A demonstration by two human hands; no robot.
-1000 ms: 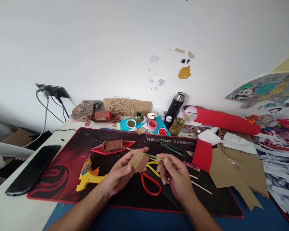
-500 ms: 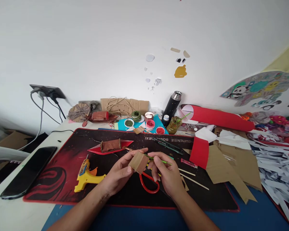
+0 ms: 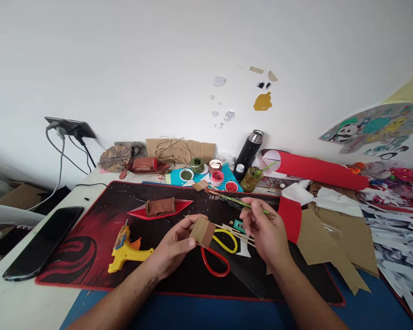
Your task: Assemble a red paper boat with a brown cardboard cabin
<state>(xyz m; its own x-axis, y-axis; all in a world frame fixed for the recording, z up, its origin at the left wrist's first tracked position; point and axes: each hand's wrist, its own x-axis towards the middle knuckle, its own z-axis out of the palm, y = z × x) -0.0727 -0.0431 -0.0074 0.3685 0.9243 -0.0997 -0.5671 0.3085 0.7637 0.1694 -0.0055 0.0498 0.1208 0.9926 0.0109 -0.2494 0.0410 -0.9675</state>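
Note:
Between the thumb and fingers of my left hand [image 3: 179, 245] is a small piece of cardboard [image 3: 202, 231], bare tan on one part and reddish brown on the other. My right hand [image 3: 263, 224] pinches a thin green paintbrush [image 3: 239, 201], its tip pointing left toward the paint jars. Below the hands lie scissors with one red handle [image 3: 216, 270] and one yellow handle [image 3: 236, 243]. Farther left, a red boat model [image 3: 160, 208] with a brown cabin rests on the black mat [image 3: 89, 229]. Open pots of red paint [image 3: 216, 178] and green paint [image 3: 186, 175] stand behind.
A yellow glue gun [image 3: 127, 250] lies left of my hands, and a phone [image 3: 43, 243] is on the table's left side. At the back stand a black flask [image 3: 249, 149] and a jar of murky water [image 3: 251, 179]. Cardboard sheets [image 3: 320, 243] and paper strips [image 3: 399, 256] occupy the right.
My right hand has moved right and up with the paintbrush, away from the cardboard piece. The yellow scissor handle now shows fully. My left hand stays nearly in place.

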